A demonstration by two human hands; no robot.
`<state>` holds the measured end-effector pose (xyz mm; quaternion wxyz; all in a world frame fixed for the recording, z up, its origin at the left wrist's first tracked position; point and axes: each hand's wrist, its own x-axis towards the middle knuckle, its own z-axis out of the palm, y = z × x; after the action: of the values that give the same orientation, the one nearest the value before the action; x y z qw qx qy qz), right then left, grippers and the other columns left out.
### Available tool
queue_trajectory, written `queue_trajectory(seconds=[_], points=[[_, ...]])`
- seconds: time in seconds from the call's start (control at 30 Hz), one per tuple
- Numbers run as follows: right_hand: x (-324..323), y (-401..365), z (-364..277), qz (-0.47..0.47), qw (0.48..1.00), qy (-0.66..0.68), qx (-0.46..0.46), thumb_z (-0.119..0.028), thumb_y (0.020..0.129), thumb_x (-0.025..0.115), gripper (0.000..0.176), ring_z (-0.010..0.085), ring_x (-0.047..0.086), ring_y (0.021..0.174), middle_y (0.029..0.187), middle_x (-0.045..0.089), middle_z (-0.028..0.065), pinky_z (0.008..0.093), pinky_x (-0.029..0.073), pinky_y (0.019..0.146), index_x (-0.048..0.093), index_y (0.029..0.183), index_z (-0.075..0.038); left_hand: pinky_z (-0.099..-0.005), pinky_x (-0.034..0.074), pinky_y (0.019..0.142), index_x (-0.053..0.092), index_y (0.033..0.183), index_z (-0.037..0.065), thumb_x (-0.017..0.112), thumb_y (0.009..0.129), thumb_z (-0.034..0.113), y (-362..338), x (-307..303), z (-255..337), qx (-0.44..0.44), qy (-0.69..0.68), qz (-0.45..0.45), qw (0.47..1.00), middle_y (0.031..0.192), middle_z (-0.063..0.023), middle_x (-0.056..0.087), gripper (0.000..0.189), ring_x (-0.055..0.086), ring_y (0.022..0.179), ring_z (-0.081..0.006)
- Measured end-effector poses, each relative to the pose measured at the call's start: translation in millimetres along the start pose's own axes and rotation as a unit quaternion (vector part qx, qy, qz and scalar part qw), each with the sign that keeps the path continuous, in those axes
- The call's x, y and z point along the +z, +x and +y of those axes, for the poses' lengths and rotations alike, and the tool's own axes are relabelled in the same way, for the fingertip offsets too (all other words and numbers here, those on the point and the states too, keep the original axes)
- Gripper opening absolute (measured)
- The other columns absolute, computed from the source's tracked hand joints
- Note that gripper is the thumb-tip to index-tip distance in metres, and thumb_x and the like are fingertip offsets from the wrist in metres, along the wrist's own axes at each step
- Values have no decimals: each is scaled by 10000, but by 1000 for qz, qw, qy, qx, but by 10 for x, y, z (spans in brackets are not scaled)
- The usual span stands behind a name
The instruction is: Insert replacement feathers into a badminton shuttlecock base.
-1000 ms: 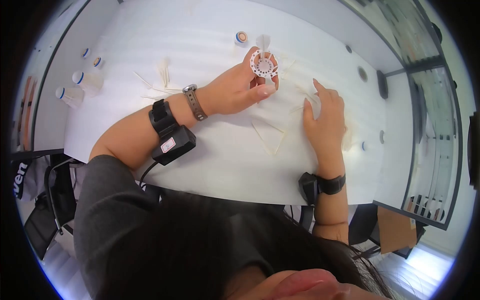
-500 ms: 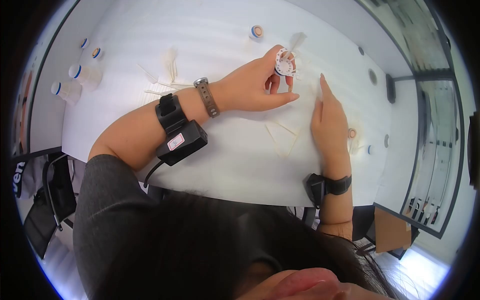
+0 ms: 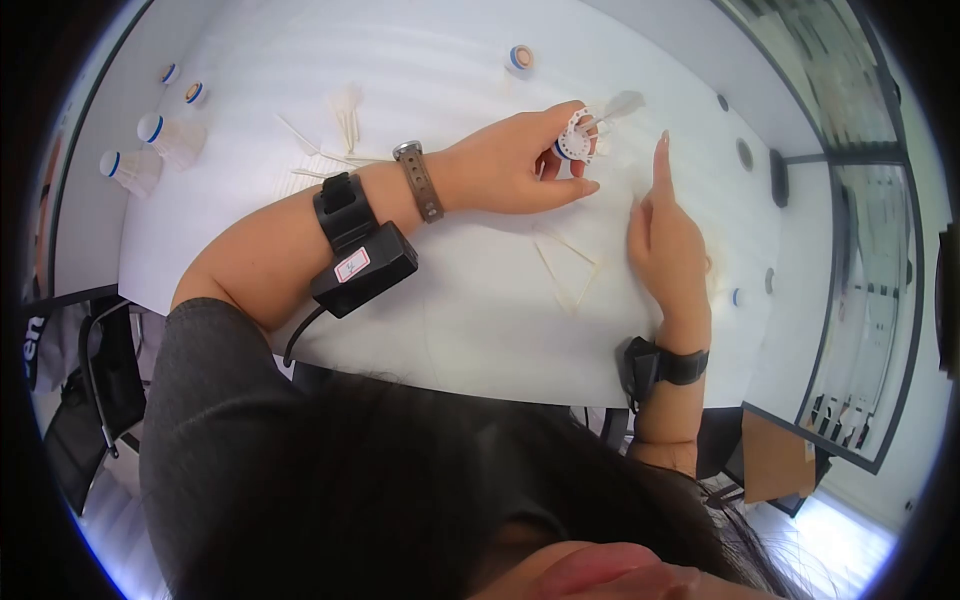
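L hand (image 3: 535,160) up at 1 o'clock, fingers curled round a white perforated shuttlecock base (image 3: 576,140) w/ blue band, thumb out towards 3. One feather (image 3: 622,106) juts from the base, tip towards 2. R hand (image 3: 668,245) at 4–5 o'clock from the base, apart from it; index straight up to 12, rest of the fingers mostly hidden, so can't tell if it's gripping anything. Btwn the hands, at 6 o'clock from the base: thin pale quills (image 3: 588,283) on the white table (image 3: 480,330). Spare cork base (image 3: 520,57) near, 11 o'clock from the held one. Loose feathers (image 3: 347,115) over at 11, two shuttlecocks (image 3: 172,140) w/ blue bands out at 10. Brown-strap watch (image 3: 418,183) on L wrist.
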<state>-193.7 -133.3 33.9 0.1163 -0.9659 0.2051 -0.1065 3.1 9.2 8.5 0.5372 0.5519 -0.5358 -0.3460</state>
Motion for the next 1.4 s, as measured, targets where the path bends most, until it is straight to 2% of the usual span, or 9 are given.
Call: queue_trajectory(seconds=[0.17,0.27,0.5,0.8,1.0,1.03,1.17,1.27,1.4], points=[[13,-12,10,31,998,48,16,22,883,524,808,235,552,550,690,555,84,338,457,557,139,1581,-109,-217,435,631,501,1018,75,725,884,170,14,-5,-82,-1,6,-6,1000,884,8,520,277,498,780,-66],[3,-20,-17,60,995,84,18,37,881,535,819,197,533,543,674,528,57,308,453,557,145,1583,-123,-258,429,564,500,995,80,714,857,266,33,26,-150,53,25,18,998,775,-4,609,315,492,590,-97],[63,25,-36,157,956,247,10,32,880,631,793,57,522,584,713,584,4,217,417,550,225,1553,-78,-260,423,560,509,998,81,732,847,285,38,33,-128,53,8,25,998,799,-13,600,337,477,587,-95],[37,53,-129,101,887,435,120,15,865,698,732,51,627,689,795,672,29,192,501,625,320,1489,-38,-253,419,541,499,1015,79,812,784,338,6,-18,-18,39,39,5,998,829,-7,609,468,485,575,-95],[14,11,-212,59,856,490,156,-49,861,733,558,77,647,695,860,731,69,180,423,567,475,1350,26,-241,451,527,495,1023,72,839,753,348,17,0,12,47,10,-1,999,852,-27,683,517,535,539,-106],[64,8,-204,63,847,505,151,-91,865,744,396,88,657,698,882,743,79,177,387,551,580,1210,15,-227,440,533,496,1028,75,837,759,317,22,-17,33,30,12,-10,999,853,-15,684,497,520,549,-84],[159,-16,-168,50,804,568,166,-101,877,736,172,118,692,714,912,746,92,184,386,526,659,1011,-25,-203,424,540,507,1020,78,829,772,249,10,-5,60,2,27,-30,999,826,9,686,441,506,561,-41],[139,-14,-182,20,805,563,189,-87,881,728,120,134,708,737,926,746,108,184,382,515,681,975,-29,-233,467,547,520,971,58,811,787,297,17,-9,38,24,38,-25,999,785,-28,694,419,590,571,-98],[167,3,-173,22,796,572,196,-157,908,714,138,61,547,569,745,680,36,189,344,493,731,939,-24,-261,501,562,518,953,46,773,823,286,22,1,1,31,52,-11,998,772,-55,696,373,646,585,-144]])
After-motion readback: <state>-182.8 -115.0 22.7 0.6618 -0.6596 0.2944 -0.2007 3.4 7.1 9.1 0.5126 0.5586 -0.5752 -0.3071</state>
